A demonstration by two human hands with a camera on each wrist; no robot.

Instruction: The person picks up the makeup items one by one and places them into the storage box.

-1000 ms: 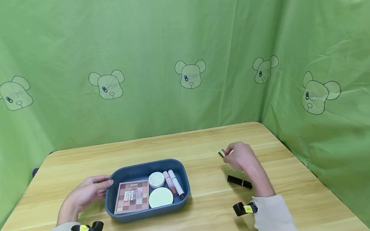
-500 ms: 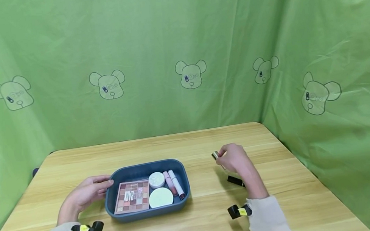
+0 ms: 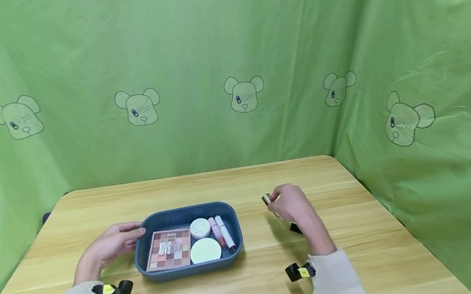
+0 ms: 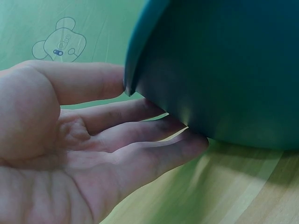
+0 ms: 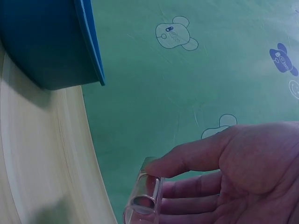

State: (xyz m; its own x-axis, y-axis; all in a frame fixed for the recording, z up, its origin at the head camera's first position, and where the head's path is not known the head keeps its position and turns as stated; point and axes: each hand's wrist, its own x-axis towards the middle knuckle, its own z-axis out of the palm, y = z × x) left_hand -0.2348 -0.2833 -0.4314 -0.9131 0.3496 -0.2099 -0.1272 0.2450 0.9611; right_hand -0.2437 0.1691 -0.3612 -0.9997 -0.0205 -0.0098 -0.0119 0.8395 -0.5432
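Observation:
My left hand (image 3: pixel 111 246) holds the left rim of a dark blue tray (image 3: pixel 182 273). In the left wrist view, the thumb of that hand (image 4: pixel 84 130) is at the rim and the fingers reach beneath the outer wall. Right of the tray, my right hand (image 3: pixel 289 202) pinches a lipstick (image 3: pixel 266 198) between thumb and fingers, above the table. The right wrist view shows the lipstick's clear case (image 5: pixel 145 193) with something dark red inside. A black tube (image 3: pixel 295 228) lies on the table, mostly hidden by my right forearm.
Inside the tray are an eyeshadow palette (image 3: pixel 168 249), a round white jar (image 3: pixel 200 228), a white compact (image 3: pixel 205 250), a pink lip gloss tube (image 3: pixel 216 233) and a white one (image 3: pixel 225 234). A green curtain (image 3: pixel 199 136) hangs behind the wooden table (image 3: pixel 252 290).
My right hand has moved left toward the tray with the lipstick, and its forearm now covers more of the black tube. My left hand and the tray stay in place.

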